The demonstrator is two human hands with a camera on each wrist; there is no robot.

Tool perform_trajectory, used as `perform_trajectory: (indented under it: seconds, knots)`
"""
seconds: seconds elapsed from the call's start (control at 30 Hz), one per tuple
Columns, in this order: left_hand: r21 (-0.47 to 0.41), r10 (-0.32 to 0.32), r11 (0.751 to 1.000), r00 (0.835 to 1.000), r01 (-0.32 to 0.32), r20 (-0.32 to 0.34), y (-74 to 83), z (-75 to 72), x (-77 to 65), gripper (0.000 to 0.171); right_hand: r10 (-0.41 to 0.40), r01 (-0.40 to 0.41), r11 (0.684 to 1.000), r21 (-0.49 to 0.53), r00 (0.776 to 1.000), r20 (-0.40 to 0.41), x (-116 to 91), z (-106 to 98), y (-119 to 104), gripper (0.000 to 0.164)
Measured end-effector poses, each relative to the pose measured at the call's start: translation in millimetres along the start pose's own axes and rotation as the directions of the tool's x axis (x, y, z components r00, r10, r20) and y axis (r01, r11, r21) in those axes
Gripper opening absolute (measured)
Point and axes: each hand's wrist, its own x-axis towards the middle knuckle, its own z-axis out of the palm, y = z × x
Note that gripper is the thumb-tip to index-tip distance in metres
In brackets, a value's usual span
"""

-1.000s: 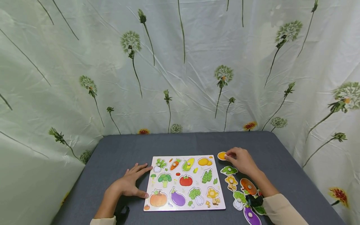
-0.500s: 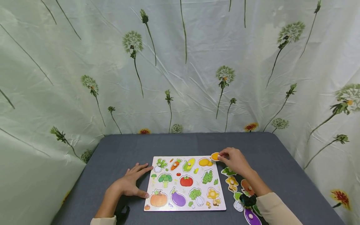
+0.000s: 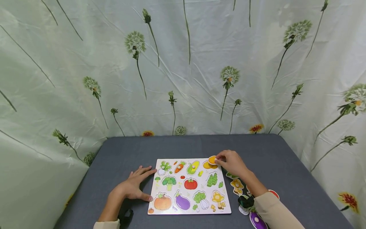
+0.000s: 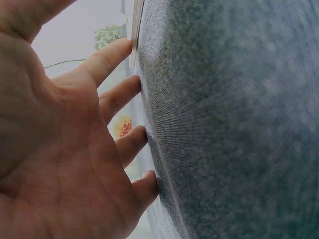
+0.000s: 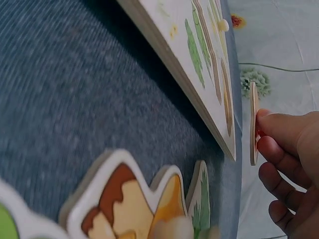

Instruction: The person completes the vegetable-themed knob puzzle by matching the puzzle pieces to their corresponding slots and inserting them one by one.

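A white vegetable puzzle board (image 3: pixel 187 211) lies on the grey table. My right hand (image 3: pixel 233 162) pinches an orange-yellow oval puzzle piece (image 3: pixel 212 159), which overlaps the matching yellow picture at the board's upper right corner. Seen edge-on in the right wrist view, the wooden piece (image 5: pixel 253 124) is held between thumb and fingers, raised above the board (image 5: pixel 169 64). My left hand (image 3: pixel 132 184) is spread at the board's left side, thumb and index fingertips at its edge. In the left wrist view the left hand's (image 4: pixel 70 129) other fingertips reach the cloth.
Right of the board lie loose puzzle pieces: a mushroom (image 3: pixel 237 186), an eggplant (image 3: pixel 258 221) and others partly hidden under the right forearm. The carrot and corn (image 3: pixel 193 167) sit in the board. A floral curtain (image 3: pixel 197 79) hangs behind the table.
My right hand has carried the orange-yellow piece leftward from the table beside the board to over its upper right corner. The left hand has stayed in place.
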Motion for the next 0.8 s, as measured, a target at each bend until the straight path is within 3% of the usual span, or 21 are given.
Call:
perform_trajectory:
  seconds: [0.8]
  knots:
    - [0.006,0.009,1.0,1.0,-0.009,0.011,-0.5,-1.5,0.9,0.112,0.021,-0.021,1.0,0.002,0.998,0.052,6,23,-11,0.005]
